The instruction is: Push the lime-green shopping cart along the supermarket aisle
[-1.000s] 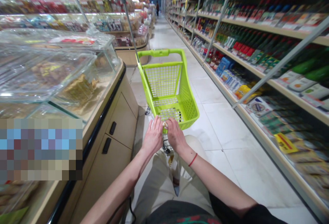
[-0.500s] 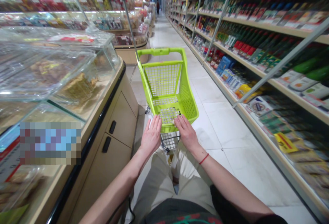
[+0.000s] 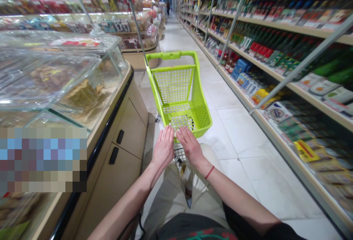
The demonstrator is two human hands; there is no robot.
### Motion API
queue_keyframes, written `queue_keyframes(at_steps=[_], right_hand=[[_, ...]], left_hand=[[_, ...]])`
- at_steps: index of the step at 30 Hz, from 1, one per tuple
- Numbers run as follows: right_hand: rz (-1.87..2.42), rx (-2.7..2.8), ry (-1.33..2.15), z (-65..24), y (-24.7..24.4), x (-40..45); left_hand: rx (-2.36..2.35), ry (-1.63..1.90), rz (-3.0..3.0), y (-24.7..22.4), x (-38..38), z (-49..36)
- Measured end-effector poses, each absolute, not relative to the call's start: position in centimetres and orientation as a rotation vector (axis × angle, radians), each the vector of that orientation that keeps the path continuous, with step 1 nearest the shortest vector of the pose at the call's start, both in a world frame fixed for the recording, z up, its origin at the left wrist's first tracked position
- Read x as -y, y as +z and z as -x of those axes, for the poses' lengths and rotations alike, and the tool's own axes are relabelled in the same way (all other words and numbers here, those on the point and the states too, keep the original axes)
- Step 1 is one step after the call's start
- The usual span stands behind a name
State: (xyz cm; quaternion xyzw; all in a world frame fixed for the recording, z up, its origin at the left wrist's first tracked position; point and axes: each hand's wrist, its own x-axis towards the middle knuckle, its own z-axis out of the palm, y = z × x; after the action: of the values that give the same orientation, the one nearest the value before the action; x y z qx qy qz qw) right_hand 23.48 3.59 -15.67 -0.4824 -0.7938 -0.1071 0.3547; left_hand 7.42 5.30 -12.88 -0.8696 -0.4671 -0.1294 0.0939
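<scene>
Lime-green latticed plastic shopping cart (image 3: 177,104): twelve o'clock. Bare left hand (image 3: 164,146) and red-corded right hand (image 3: 190,145): fingers extended, ungripping, at its near rim; contact cannot be told. Beige wooden display counter (image 3: 132,128): nine o'clock. Stocked beige-edged shelving (image 3: 264,70): two o'clock.

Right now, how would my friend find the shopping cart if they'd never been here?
Find the white-tiled aisle between the beige counter on the left and long, packed shelves on the right. There, with the person's left hand and right hand at its near edge, stands the shopping cart. Unlike the counter and shelves, it's bright lime green with lattice sides.
</scene>
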Motion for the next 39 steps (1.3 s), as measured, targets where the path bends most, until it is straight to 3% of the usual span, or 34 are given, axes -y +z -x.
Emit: queue_keyframes(at_steps=[8, 19, 32, 39], right_hand=[[1.322, 1.968, -0.308, -29.9, -16.5, -3.2], [1.267, 2.053, -0.187, -22.1, -15.4, -3.5], [1.401, 1.876, -0.298, -31.0, -16.8, -3.3], [1.350, 1.886, -0.182, -26.2, -16.3, -3.3]], left_hand=[[1.395, -0.400, 2.582, -12.8, -5.2, -7.5], [1.434, -0.409, 2.549, -13.6, -5.1, -7.6], [1.474, -0.336, 2.557, -12.5, -5.0, -7.5], [1.484, -0.395, 2.569, -12.8, -4.8, -7.5]])
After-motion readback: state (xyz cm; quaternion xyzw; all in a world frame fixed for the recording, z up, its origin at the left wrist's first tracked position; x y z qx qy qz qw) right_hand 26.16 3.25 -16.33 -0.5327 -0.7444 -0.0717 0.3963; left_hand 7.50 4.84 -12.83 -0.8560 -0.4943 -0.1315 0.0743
